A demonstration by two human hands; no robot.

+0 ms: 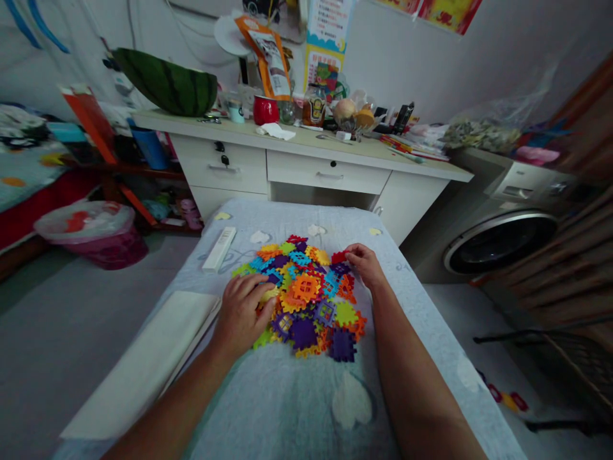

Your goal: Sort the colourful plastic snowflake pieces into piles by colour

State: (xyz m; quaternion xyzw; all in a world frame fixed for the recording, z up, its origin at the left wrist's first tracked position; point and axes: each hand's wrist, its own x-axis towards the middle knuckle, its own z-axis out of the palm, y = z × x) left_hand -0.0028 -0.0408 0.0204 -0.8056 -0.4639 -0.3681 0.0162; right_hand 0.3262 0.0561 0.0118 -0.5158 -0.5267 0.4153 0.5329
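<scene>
Tile pile (306,297), table (287,396) centre: your left hand (242,313) rests curled on its left edge, grasp unclear; right hand (364,263) pinches a red tile (338,257). Lift straight, steadying the pile.

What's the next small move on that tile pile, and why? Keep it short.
Probably pinch and lift the red tile with the right hand: its fingertips touch that tile at the far right edge of the pile, while the left hand rests on its left side, steadying it.

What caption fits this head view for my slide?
Left hand and right hand touch a pile of colourful plastic tiles on a pale blue cloth.
</scene>
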